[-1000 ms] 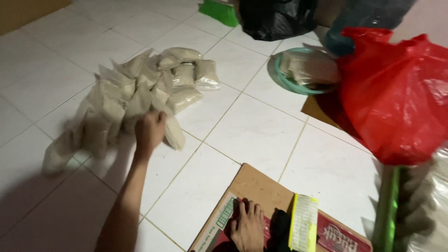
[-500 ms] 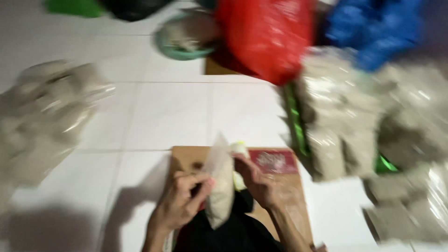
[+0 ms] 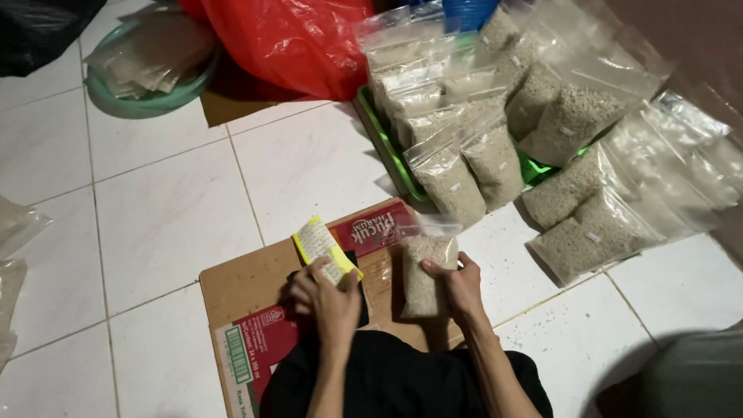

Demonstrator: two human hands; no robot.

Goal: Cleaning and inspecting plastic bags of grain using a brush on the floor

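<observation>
Right hand [image 3: 457,285] grips one clear grain-filled plastic bag [image 3: 424,275], left hand [image 3: 329,296] a yellow packet [image 3: 323,246]; many filled bags [image 3: 495,116] wait upper right.

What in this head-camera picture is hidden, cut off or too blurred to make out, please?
- Left hand: it covers the lower end of the yellow object.
- Black bag: cut off by the top-left edge.
- Green basin: its contents are blurred.
- Green tray: mostly hidden under the stacked clear bags.

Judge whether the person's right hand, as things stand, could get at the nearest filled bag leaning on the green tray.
Probably not at once: the right hand already grips a small filled bag. Bare tile lies between it and the leaning bag.
</observation>
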